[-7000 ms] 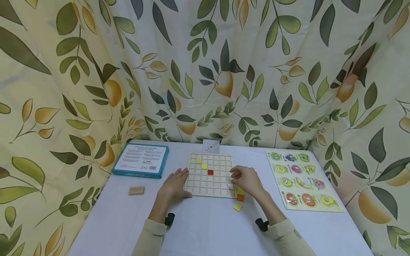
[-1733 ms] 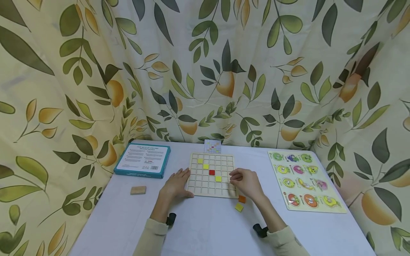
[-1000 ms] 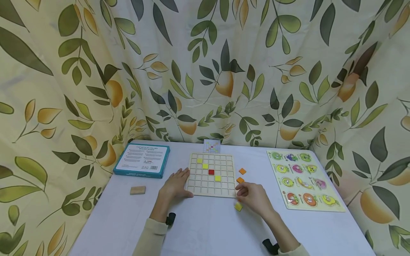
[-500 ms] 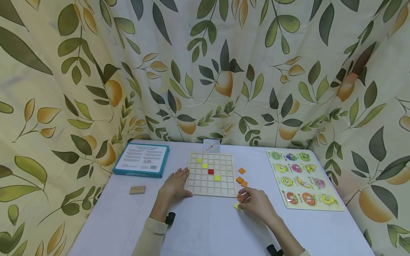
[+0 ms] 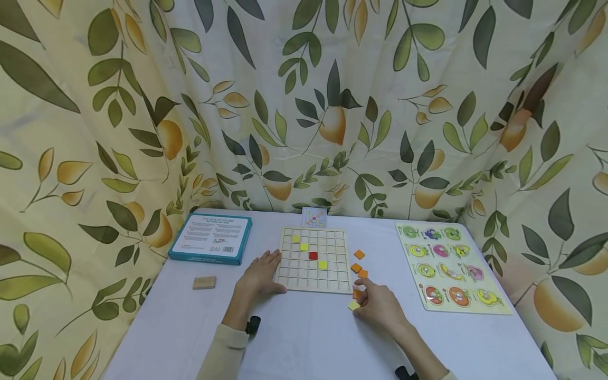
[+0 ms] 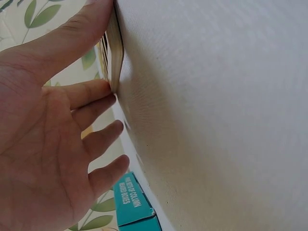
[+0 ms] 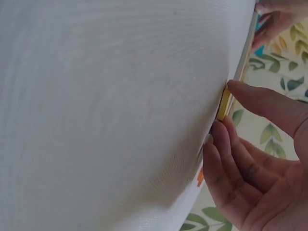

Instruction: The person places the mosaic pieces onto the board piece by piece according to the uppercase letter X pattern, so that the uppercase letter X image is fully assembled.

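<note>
A wooden grid board (image 5: 290, 275) lies at the middle of the white table and holds three yellow tiles and a red tile (image 5: 313, 255). My left hand (image 5: 260, 274) lies flat at the board's near left corner. Its fingers (image 6: 96, 94) are straight and its thumb is against the board edge (image 6: 114, 48). My right hand (image 5: 361, 302) is off the board's near right corner, thumb and fingers pinching a loose yellow tile (image 5: 353, 305) that lies on the table. The right wrist view shows that yellow tile (image 7: 223, 103) between thumb and fingertips (image 7: 217, 132). Several orange tiles (image 5: 359, 254) lie beside the board's right edge.
A blue box (image 5: 210, 238) lies at the back left, with a small wooden block (image 5: 204, 283) nearer. A fruit peg puzzle (image 5: 451, 266) covers the right side. A pattern card (image 5: 314, 217) stands behind the board. A leaf-print curtain surrounds the table.
A third yellow tile has been added to the board. My right hand has drawn back from the board to its near right corner and taken the loose yellow tile. The left hand has stayed put.
</note>
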The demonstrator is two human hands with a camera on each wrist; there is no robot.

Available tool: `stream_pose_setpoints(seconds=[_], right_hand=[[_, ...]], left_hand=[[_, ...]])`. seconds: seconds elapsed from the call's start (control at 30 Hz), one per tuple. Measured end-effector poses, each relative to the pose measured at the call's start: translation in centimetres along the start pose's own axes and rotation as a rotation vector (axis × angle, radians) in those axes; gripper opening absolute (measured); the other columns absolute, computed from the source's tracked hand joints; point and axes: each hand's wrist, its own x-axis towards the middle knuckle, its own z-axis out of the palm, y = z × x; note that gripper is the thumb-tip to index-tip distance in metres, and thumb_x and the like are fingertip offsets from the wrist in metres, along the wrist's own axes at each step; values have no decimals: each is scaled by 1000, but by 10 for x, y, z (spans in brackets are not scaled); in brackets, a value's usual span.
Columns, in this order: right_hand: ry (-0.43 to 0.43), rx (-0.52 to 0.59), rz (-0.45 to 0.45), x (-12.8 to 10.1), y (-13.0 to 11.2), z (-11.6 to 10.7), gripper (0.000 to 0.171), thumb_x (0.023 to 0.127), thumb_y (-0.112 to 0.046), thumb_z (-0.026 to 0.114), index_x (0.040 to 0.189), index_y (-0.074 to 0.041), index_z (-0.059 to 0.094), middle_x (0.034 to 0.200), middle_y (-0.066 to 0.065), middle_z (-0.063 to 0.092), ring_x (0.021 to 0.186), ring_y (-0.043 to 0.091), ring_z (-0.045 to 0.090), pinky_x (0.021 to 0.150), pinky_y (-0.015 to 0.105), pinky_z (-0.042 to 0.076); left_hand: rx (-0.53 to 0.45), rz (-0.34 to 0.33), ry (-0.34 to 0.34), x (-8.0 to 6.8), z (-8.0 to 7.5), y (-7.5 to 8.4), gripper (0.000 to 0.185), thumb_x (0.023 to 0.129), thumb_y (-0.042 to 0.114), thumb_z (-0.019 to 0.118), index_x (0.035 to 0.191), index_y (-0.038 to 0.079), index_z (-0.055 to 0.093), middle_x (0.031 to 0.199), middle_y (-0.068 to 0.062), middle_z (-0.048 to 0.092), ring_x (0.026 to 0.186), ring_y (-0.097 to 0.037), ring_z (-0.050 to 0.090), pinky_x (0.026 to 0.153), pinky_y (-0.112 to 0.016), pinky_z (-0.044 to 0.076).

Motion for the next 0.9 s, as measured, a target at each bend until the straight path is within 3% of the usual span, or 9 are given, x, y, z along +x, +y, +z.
stream_pose_setpoints(seconds=[0.23,0.47,0.9], right_hand=[[12,37,21,2,0,-5,81,59,-3,87,133,-10,55,74,-4,66,60,8,57,57,26,48],[29,100,-5,6,0,-13,76,64,-2,86,133,-9,55,79,-2,67,63,8,58,56,23,49],[111,161,-160,21,6,-18,72,64,-3,85,130,-10,57,86,-2,70,76,13,67,67,23,56]], left_hand=[[2,-7,3,2,1,0,104,71,45,84,153,9,31,161,-6,25,149,-29,16,120,-51,17],[7,-3,2,2,2,-2,104,71,46,84,153,9,32,161,-6,25,149,-29,17,119,-52,19],[3,-2,-6,1,2,-1,104,72,45,84,153,9,31,161,-6,24,149,-29,17,120,-52,18]])
